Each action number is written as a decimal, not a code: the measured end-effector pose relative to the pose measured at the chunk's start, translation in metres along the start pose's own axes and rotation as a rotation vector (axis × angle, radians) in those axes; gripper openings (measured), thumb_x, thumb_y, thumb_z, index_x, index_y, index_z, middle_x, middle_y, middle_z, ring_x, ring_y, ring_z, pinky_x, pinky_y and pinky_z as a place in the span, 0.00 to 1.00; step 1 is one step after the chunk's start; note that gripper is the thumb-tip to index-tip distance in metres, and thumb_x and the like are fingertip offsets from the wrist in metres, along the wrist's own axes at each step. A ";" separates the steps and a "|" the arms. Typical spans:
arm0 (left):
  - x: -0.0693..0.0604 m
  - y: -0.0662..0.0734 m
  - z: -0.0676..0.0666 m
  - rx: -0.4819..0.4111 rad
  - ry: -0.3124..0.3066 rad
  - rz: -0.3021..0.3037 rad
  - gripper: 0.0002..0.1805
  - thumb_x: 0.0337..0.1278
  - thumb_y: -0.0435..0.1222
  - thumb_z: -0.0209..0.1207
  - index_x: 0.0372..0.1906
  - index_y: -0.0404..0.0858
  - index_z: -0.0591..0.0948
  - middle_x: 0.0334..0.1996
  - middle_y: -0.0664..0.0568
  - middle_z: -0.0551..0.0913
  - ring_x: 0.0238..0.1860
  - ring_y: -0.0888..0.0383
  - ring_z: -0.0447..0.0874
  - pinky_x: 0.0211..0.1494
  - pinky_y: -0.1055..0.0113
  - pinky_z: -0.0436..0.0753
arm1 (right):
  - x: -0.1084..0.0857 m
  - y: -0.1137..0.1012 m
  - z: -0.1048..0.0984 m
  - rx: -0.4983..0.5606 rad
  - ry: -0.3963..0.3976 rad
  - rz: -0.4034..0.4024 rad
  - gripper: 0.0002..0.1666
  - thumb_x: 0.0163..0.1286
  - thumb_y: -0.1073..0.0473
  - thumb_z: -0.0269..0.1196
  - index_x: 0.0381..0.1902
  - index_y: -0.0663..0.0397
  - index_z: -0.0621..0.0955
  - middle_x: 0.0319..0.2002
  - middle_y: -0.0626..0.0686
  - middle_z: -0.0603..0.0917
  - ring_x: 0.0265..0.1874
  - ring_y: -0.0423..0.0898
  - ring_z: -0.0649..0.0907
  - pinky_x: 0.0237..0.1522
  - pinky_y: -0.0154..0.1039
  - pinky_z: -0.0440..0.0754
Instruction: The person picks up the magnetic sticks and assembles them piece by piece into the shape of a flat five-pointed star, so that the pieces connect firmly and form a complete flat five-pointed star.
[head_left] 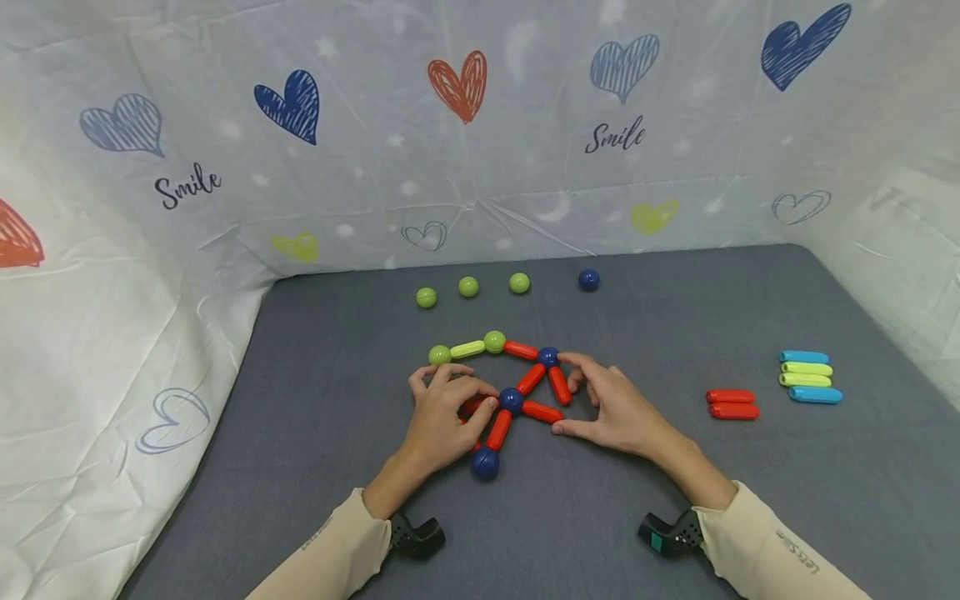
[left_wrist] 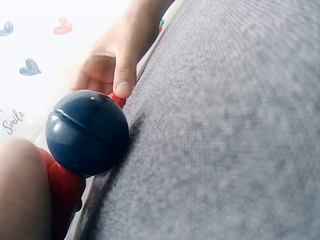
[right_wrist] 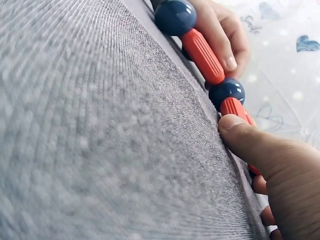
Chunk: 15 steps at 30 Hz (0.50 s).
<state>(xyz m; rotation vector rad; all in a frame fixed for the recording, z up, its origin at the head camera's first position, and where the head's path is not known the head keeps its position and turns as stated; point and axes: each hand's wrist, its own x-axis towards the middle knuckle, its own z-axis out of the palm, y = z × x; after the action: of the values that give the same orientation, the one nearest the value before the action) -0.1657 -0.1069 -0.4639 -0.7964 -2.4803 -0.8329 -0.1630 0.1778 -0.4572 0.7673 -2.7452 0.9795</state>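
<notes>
Red magnetic rods and blue balls form a joined figure on the table. Around its middle blue ball (head_left: pixel 512 402), several rods fan out, with a front blue ball (head_left: pixel 485 463) nearest me. The left hand (head_left: pixel 446 421) holds a red rod left of the middle ball between thumb and index finger, partly covering it. My right hand (head_left: pixel 622 408) spans two red rods: its thumb rests at the tip of the lower red rod (head_left: pixel 542 412), its index finger at the back blue ball (head_left: pixel 549 357). The right wrist view shows that thumb (right_wrist: pixel 234 127) against the rod.
A yellow-green rod (head_left: pixel 467 349) and green balls (head_left: pixel 494 341) continue the figure's back edge. Loose green balls (head_left: pixel 468 287) and a blue ball (head_left: pixel 588 279) line the far side. To the right lie red rods (head_left: pixel 732 411) and blue and yellow rods (head_left: pixel 806 368).
</notes>
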 end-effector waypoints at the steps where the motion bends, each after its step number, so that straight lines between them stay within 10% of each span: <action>1: 0.000 0.000 0.000 -0.001 0.002 0.001 0.03 0.62 0.41 0.66 0.38 0.50 0.89 0.36 0.60 0.90 0.56 0.53 0.79 0.67 0.35 0.52 | 0.000 0.000 0.000 -0.003 0.003 -0.004 0.54 0.51 0.43 0.81 0.71 0.51 0.70 0.41 0.41 0.81 0.26 0.35 0.70 0.36 0.35 0.63; 15: -0.001 0.000 -0.001 0.013 0.001 0.002 0.03 0.63 0.41 0.66 0.38 0.50 0.89 0.36 0.60 0.90 0.55 0.53 0.79 0.66 0.34 0.53 | -0.001 0.003 0.002 -0.003 0.019 -0.024 0.45 0.56 0.43 0.78 0.68 0.50 0.74 0.40 0.41 0.82 0.25 0.33 0.68 0.38 0.36 0.63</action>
<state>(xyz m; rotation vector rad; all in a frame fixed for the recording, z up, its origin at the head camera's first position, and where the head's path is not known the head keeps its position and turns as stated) -0.1648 -0.1077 -0.4636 -0.7937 -2.4809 -0.8149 -0.1632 0.1792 -0.4603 0.7852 -2.7145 0.9731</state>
